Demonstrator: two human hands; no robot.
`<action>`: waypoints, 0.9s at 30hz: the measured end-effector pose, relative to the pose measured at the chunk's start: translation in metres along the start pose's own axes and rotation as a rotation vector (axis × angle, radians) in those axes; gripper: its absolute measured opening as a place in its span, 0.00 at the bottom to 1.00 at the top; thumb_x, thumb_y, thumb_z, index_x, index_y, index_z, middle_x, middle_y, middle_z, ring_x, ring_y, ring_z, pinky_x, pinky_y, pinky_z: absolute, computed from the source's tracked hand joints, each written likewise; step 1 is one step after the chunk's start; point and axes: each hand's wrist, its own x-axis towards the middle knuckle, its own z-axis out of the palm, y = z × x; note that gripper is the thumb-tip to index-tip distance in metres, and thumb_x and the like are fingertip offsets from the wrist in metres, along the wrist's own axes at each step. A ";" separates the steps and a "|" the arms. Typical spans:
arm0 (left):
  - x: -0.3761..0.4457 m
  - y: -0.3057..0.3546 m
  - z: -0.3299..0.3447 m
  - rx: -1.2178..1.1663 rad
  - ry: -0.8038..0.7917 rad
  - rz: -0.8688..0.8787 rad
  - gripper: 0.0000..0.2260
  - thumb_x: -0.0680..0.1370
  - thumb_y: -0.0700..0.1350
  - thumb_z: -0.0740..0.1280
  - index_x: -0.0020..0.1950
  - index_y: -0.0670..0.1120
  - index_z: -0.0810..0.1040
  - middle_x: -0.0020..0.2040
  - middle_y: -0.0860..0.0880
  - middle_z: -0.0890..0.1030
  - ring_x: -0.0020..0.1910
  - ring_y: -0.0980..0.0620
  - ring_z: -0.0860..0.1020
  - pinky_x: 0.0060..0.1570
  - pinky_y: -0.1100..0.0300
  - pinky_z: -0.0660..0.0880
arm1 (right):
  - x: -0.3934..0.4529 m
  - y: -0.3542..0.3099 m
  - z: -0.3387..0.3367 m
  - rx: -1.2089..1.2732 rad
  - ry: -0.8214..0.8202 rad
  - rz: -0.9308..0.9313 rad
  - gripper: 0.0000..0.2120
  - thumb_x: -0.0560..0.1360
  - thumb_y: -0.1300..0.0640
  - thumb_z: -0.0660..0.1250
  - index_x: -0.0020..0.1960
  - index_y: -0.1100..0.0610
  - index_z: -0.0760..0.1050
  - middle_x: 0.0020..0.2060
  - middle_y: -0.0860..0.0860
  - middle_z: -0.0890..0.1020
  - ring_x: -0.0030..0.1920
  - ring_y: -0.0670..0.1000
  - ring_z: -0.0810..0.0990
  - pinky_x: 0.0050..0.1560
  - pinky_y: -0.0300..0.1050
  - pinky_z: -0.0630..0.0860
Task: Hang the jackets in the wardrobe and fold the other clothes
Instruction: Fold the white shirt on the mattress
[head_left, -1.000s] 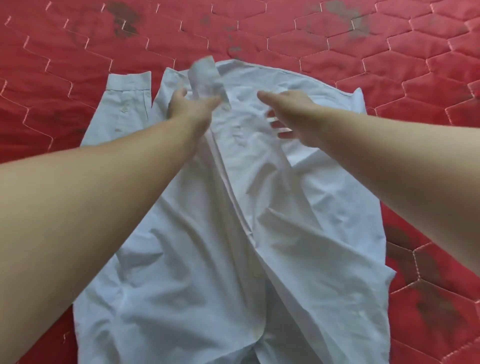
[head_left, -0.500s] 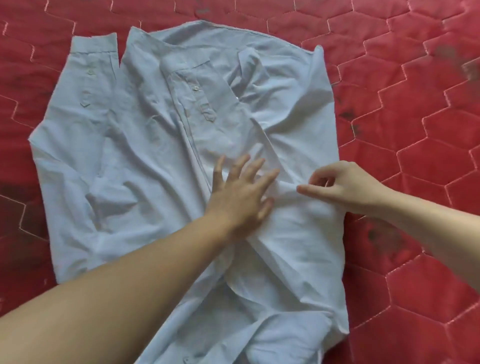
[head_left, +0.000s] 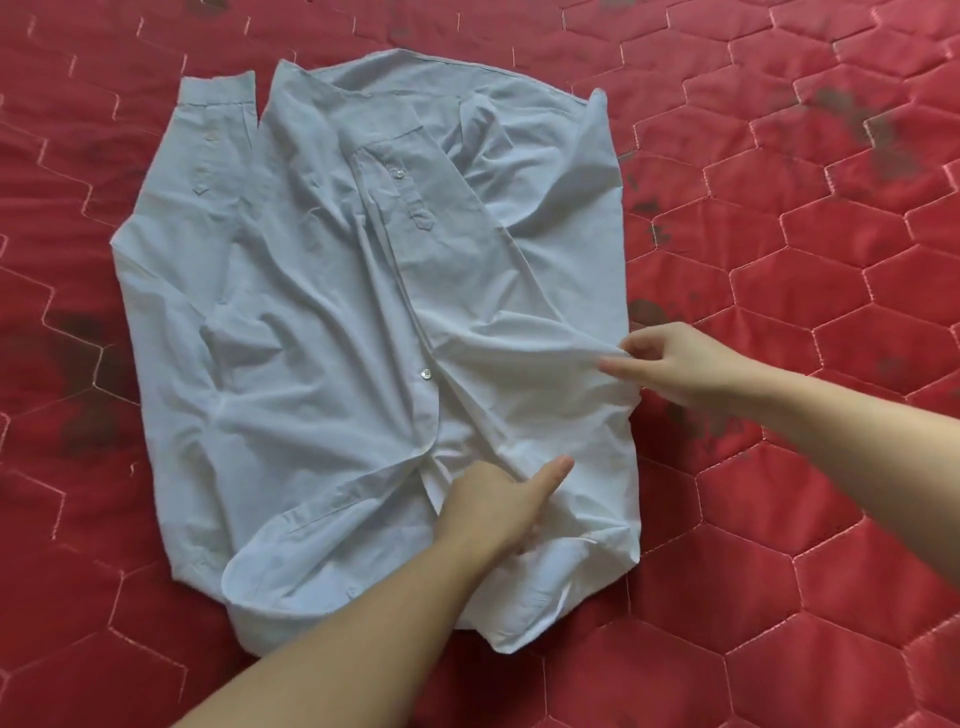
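A pale blue button-up shirt (head_left: 322, 291) lies spread and wrinkled on the red quilted surface, one sleeve folded across its middle and another cuff lying at the upper left. My left hand (head_left: 498, 504) grips a bunch of fabric low on the shirt, near the placket, with the thumb pointing right. My right hand (head_left: 680, 364) pinches the shirt's right edge at mid height and pulls it taut.
The red quilted mat (head_left: 805, 260) with hexagon stitching and dark stains runs around the shirt on all sides. No other clothes or furniture show in the head view.
My left hand slid down from pressing flat on the shirt's middle to gripping fabric near the lower placket. My right hand moved outward to the right edge, and the view pulled back.
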 end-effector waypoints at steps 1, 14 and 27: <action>-0.001 0.001 0.003 -0.062 -0.018 -0.040 0.32 0.64 0.73 0.66 0.30 0.42 0.82 0.27 0.49 0.82 0.27 0.52 0.81 0.40 0.52 0.82 | 0.000 0.000 -0.002 -0.025 -0.031 0.014 0.08 0.74 0.51 0.71 0.38 0.54 0.81 0.24 0.41 0.76 0.24 0.39 0.69 0.25 0.29 0.63; -0.008 -0.010 0.026 -0.426 -0.154 -0.009 0.06 0.69 0.33 0.70 0.44 0.42 0.82 0.44 0.43 0.85 0.45 0.45 0.85 0.48 0.49 0.82 | 0.000 0.006 -0.021 -0.082 -0.152 0.205 0.12 0.71 0.43 0.72 0.45 0.51 0.83 0.35 0.46 0.80 0.37 0.47 0.74 0.40 0.41 0.69; -0.008 -0.016 0.025 -0.287 -0.262 0.043 0.12 0.67 0.32 0.69 0.47 0.44 0.78 0.39 0.51 0.79 0.37 0.54 0.78 0.37 0.63 0.73 | 0.039 -0.019 -0.015 0.295 -0.048 0.377 0.08 0.74 0.54 0.73 0.49 0.58 0.81 0.32 0.50 0.72 0.28 0.47 0.68 0.29 0.41 0.65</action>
